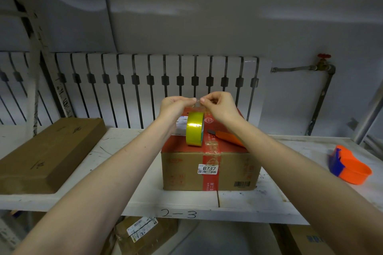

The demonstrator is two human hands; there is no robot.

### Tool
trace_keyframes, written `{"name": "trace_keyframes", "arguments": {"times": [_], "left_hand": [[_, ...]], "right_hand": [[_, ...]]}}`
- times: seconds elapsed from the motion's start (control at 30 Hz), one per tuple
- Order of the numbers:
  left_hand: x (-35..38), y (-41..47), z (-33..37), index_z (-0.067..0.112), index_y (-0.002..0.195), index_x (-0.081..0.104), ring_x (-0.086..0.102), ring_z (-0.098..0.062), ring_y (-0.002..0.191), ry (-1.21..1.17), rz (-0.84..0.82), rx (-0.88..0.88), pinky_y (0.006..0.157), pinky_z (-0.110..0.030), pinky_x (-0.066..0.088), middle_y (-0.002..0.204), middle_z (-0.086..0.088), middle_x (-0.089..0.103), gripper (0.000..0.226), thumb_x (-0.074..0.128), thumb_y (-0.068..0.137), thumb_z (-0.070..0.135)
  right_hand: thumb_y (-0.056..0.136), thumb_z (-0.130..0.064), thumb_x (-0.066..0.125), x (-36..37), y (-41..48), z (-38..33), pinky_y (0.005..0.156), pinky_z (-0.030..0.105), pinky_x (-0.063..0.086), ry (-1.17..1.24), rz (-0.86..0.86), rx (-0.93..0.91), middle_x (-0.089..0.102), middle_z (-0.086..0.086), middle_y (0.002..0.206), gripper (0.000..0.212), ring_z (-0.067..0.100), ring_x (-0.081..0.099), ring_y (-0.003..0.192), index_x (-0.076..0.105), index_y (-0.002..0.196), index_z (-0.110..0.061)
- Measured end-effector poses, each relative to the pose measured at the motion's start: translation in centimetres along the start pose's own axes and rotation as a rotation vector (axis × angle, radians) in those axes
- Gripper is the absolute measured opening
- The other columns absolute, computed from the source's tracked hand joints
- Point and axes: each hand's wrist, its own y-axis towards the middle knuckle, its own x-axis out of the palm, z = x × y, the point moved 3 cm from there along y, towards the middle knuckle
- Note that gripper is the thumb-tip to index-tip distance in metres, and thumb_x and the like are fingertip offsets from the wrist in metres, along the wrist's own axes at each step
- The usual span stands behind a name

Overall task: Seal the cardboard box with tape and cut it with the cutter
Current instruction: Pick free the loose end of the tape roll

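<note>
Left hand (174,104) and right hand (217,105) pinch the clear tape end (198,104) above the cardboard box (207,163); tape roll (194,128) stands on the box top, orange cutter (227,136) beside it. Best: keep the strip taut and centred over the seam.

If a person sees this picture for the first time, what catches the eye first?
The shiny yellow-green roll of tape stands on edge atop the red-topped cardboard box at centre. Above it, the left hand and right hand pinch its clear tape end. An orange plastic tape dispenser lies far right.
</note>
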Motion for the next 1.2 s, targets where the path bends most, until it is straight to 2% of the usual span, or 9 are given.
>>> {"name": "trace_keyframes", "arguments": {"times": [0.17, 0.27, 0.33, 0.43, 0.53, 0.63, 0.77, 1.03, 1.2], "left_hand": [[0.1, 0.1, 0.1, 0.019, 0.055, 0.064, 0.063, -0.031, 0.103, 0.103, -0.066, -0.021, 0.098, -0.049, 0.047, 0.087, -0.008, 0.07, 0.024, 0.077, 0.07, 0.032], [0.0, -0.1, 0.6, 0.016, 0.067, 0.054, 0.059, -0.019, 0.081, 0.168, 0.02, 0.0, 0.077, -0.032, 0.045, 0.079, -0.005, 0.062, 0.028, 0.068, 0.082, 0.036], [-0.7, 0.3, 0.7, 0.017, 0.067, 0.05, 0.055, -0.017, 0.074, 0.218, 0.14, 0.035, 0.069, -0.03, 0.041, 0.078, -0.007, 0.057, 0.03, 0.063, 0.085, 0.038], [-1.6, 0.9, 1.0, 0.018, 0.067, 0.047, 0.055, -0.02, 0.081, 0.275, 0.162, 0.103, 0.074, -0.031, 0.042, 0.082, -0.007, 0.056, 0.031, 0.06, 0.087, 0.038], [-0.8, 0.8, 1.6, 0.012, 0.09, 0.065, 0.056, -0.015, 0.097, 0.325, 0.004, 0.196, 0.085, -0.03, 0.042, 0.09, 0.002, 0.063, 0.021, 0.065, 0.085, 0.033], [0.1, 0.8, 1.7, 0.012, 0.108, 0.068, 0.056, -0.012, 0.098, 0.45, -0.069, 0.3, 0.086, -0.028, 0.046, 0.099, 0.004, 0.062, 0.03, 0.07, 0.082, 0.026], [0.2, 0.8, 2.0, 0.016, 0.083, 0.071, 0.058, -0.009, 0.082, 0.514, -0.024, 0.341, 0.078, -0.029, 0.048, 0.075, 0.012, 0.061, 0.003, 0.07, 0.083, 0.018], [-0.4, 0.8, 1.6, 0.02, 0.07, 0.071, 0.063, -0.013, 0.084, 0.394, -0.078, 0.308, 0.081, -0.032, 0.05, 0.073, 0.006, 0.067, 0.014, 0.068, 0.083, 0.015], [-0.4, 0.8, 1.9, 0.022, 0.066, 0.07, 0.062, -0.009, 0.083, 0.382, -0.09, 0.31, 0.077, -0.027, 0.045, 0.072, 0.005, 0.067, 0.02, 0.066, 0.084, 0.013]], "right_hand": [[0.09, -0.021, 0.062, 0.4, -0.1, -0.5, 0.081, 0.033, 0.054, -0.015, -0.011, -0.034, 0.072, 0.007, 0.09, 0.017, 0.016, 0.066, 0.087, 0.073, 0.093, -0.009], [0.09, -0.021, 0.061, 0.8, 0.0, -0.5, 0.086, 0.036, 0.053, -0.016, -0.006, -0.022, 0.072, 0.006, 0.091, 0.017, 0.016, 0.066, 0.089, 0.073, 0.092, -0.01], [0.09, -0.02, 0.06, 0.5, 0.1, -0.1, 0.089, 0.036, 0.052, -0.002, 0.029, 0.024, 0.072, 0.006, 0.094, 0.017, 0.016, 0.065, 0.092, 0.072, 0.094, -0.009], [0.091, -0.021, 0.059, 0.1, 0.1, 0.4, 0.089, 0.033, 0.05, -0.011, 0.008, 0.034, 0.07, 0.006, 0.098, 0.018, 0.017, 0.064, 0.096, 0.071, 0.097, -0.009], [0.091, -0.021, 0.059, 0.2, -0.1, 0.1, 0.085, 0.031, 0.05, -0.016, 0.006, -0.001, 0.07, 0.004, 0.094, 0.017, 0.016, 0.063, 0.092, 0.071, 0.096, -0.01], [0.09, -0.02, 0.06, 0.4, 0.0, -0.2, 0.08, 0.03, 0.051, -0.012, 0.009, -0.034, 0.068, 0.003, 0.088, 0.015, 0.015, 0.063, 0.086, 0.071, 0.092, -0.011], [0.09, -0.02, 0.061, 0.1, 0.0, -0.6, 0.074, 0.023, 0.049, -0.024, 0.007, -0.079, 0.068, 0.0, 0.086, 0.013, 0.013, 0.063, 0.084, 0.071, 0.091, -0.012], [0.09, -0.021, 0.061, -0.1, -0.1, -0.7, 0.075, 0.023, 0.047, -0.063, -0.013, -0.112, 0.069, 0.001, 0.088, 0.015, 0.012, 0.062, 0.085, 0.071, 0.094, -0.012], [0.098, -0.029, 0.046, 0.2, -0.4, -1.1, 0.086, 0.03, 0.05, -0.043, -0.072, -0.087, 0.07, 0.002, 0.098, 0.029, 0.013, 0.063, 0.094, 0.069, 0.101, -0.013]]}}
